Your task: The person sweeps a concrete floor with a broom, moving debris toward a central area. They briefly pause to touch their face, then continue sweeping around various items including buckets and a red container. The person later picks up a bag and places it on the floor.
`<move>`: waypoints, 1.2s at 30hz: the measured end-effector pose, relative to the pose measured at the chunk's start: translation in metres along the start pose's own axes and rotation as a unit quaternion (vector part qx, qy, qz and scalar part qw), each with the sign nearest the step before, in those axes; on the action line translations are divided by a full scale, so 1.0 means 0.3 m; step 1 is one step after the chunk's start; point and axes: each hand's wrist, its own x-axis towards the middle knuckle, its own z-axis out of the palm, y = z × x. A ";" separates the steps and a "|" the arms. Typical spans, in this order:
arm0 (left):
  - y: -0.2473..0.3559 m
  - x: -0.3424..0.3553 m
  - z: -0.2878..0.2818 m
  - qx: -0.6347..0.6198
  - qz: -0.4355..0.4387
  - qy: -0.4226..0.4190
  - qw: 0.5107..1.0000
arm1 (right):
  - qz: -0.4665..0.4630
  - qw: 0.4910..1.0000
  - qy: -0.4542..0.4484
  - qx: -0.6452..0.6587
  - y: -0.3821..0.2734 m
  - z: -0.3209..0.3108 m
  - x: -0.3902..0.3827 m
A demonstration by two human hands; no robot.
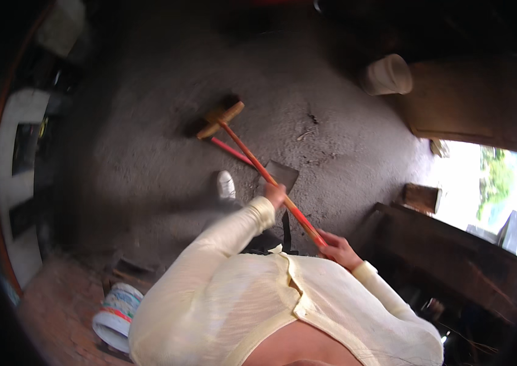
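I hold a broom [250, 158] by its red-orange handle, which slants from my chest out to the yellowish-brown head [228, 116] on or just above the grey floor. My left hand [274, 194] is closed round the middle of the handle. My right hand [337, 250] grips it lower in the picture, nearer my body. Under the handle a dark metal dustpan [284, 178] lies on the floor, its pink handle [228, 148] reaching toward the broom head. My white shoe [226, 184] is left of the dustpan. Small dark debris [308, 135] lies right of the broom head.
A white bucket [383, 76] stands at the back right by a wooden panel [472, 100]. A dark bench-like surface [447, 262] and a block [422, 198] are near the bright opening [490, 183] on the right. A printed white bucket [113, 320] sits at lower left.
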 end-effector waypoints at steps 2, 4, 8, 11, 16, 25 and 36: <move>-0.021 -0.043 0.087 0.026 0.027 -0.093 0.995 | 0.013 0.998 0.056 0.014 0.040 -0.048 -0.094; 0.030 -0.099 0.154 0.066 -0.089 -0.176 0.978 | 0.000 0.997 0.068 0.031 0.110 -0.071 -0.118; 0.182 -0.090 0.033 0.124 -0.149 -0.284 0.939 | 0.012 0.999 0.048 0.021 0.095 -0.049 -0.071; 0.169 0.039 -0.132 0.229 -0.125 -0.229 0.938 | -0.035 0.974 0.105 -0.199 0.117 -0.035 0.139; 0.138 0.289 -0.483 0.382 -0.024 -0.186 0.905 | -0.037 0.900 0.257 -0.350 0.058 0.083 0.401; 0.237 0.442 -0.864 0.648 0.036 -0.143 0.748 | -0.205 0.891 0.262 -0.310 -0.176 0.164 0.488; 0.174 0.394 -0.856 0.444 -0.112 -0.105 0.883 | -0.126 0.851 0.276 -0.430 -0.368 -0.202 0.987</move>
